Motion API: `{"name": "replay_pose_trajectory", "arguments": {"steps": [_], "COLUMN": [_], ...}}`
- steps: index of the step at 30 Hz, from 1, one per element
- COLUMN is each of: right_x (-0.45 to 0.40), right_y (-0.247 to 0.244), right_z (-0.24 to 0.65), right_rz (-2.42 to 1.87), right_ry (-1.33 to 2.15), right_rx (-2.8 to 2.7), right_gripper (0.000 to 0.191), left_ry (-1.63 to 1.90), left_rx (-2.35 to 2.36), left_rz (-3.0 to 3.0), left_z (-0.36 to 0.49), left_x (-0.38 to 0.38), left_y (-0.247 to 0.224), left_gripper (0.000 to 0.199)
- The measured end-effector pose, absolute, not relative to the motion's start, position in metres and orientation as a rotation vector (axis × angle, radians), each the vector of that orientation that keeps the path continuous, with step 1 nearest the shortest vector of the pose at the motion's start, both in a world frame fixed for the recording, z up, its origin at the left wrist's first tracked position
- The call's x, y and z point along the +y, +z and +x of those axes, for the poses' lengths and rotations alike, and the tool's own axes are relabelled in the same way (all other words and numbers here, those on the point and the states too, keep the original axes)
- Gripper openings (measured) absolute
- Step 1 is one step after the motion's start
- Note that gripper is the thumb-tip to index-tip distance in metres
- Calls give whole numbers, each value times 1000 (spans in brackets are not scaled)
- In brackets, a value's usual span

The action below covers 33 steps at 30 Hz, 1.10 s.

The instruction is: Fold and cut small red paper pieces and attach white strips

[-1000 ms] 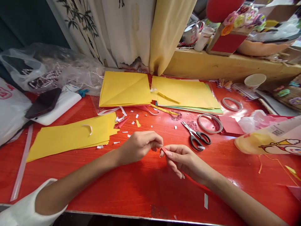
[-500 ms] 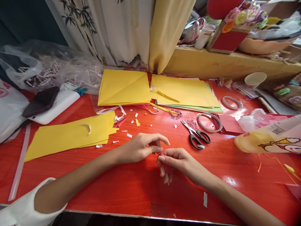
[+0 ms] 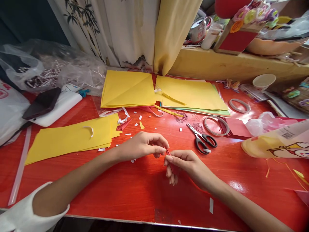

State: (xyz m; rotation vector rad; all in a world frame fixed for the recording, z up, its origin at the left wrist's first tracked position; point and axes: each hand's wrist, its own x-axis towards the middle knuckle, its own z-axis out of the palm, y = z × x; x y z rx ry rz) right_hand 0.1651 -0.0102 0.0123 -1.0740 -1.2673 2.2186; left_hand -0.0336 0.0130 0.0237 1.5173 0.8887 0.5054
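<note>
Over the front middle of the red table, my right hand [image 3: 184, 161] pinches a small piece of folded red paper [image 3: 168, 152] between thumb and forefinger. The lower part of the paper is partly hidden by that hand's curled fingers. My left hand [image 3: 147, 145] comes in from the other side, its thumb and forefinger closed at the paper's upper tip. Black-handled scissors [image 3: 202, 139] lie slightly open beyond my right hand. Another folded red paper piece [image 3: 125, 124] rests beyond my left hand, beside the yellow paper strips [image 3: 70, 137].
Two stacks of yellow paper [image 3: 129, 88] lie at the back. Rolls of tape [image 3: 216, 125], red paper [image 3: 238, 127] and a printed drink cup [image 3: 275, 141] are on the right. White scraps [image 3: 140, 117] are scattered mid-table. A phone [image 3: 42, 103] sits at left.
My left hand's fingers have shifted and curled in, with the forefinger coming down to the red paper's tip. My right hand keeps its pinch and has moved slightly.
</note>
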Motion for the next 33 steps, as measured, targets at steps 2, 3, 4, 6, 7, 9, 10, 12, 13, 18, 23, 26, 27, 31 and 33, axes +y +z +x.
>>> {"name": "replay_pose_trajectory", "arguments": {"steps": [2,3,4,6,7,9,10,12,13,18,23,26,27,31,33], "right_x": [-9,-9,-8,-8,-8,-8,-8,-10,-10,-12,-11,-10,-10,-11,-11], "right_y": [13,14,14,14,14,13,13,12,12,13,13,12,12,11,12], "right_z": [165,165,165,165,166,166,167,168,168,169,169,169,169,170,169], "right_rz": [-1081,-1087,-1092,-1089,-1083,-1081,-1086,-1107,-1115,-1117,-1134,-1127,-1126,-1130,-1130], "right_ry": [2198,2197,2200,2208,2209,2199,2180,2081,2006,1802,1897,1901,1888,1842,1862], "right_rx": [-1270,-1275,-1280,-1292,-1300,-1329,-1364,-1503,-1598,-1853,-1750,-1731,-1741,-1784,-1784], "right_gripper": [28,26,26,25,25,25,26,26,26,28,31,31,32,32,32], "left_ry": [507,514,518,519,517,514,509,495,490,515,504,485,480,457,444], "left_rx": [846,844,843,840,840,855,866,885,890,881,905,967,979,978,975], "left_rz": [1493,1478,1462,1422,1397,1330,1288,1202,1163,1054,1110,1166,1185,1220,1220], "left_z": [-35,-35,-36,-35,-35,-34,-34,-33,-32,-31,-30,-30,-30,-30,-30], "left_x": [13,13,13,13,13,14,14,14,14,13,12,12,13,13,13], "left_y": [24,24,24,24,25,25,26,26,25,23,26,27,28,29,29], "left_gripper": [15,15,14,13,12,12,11,11,11,12,16,22,21,16,16]}}
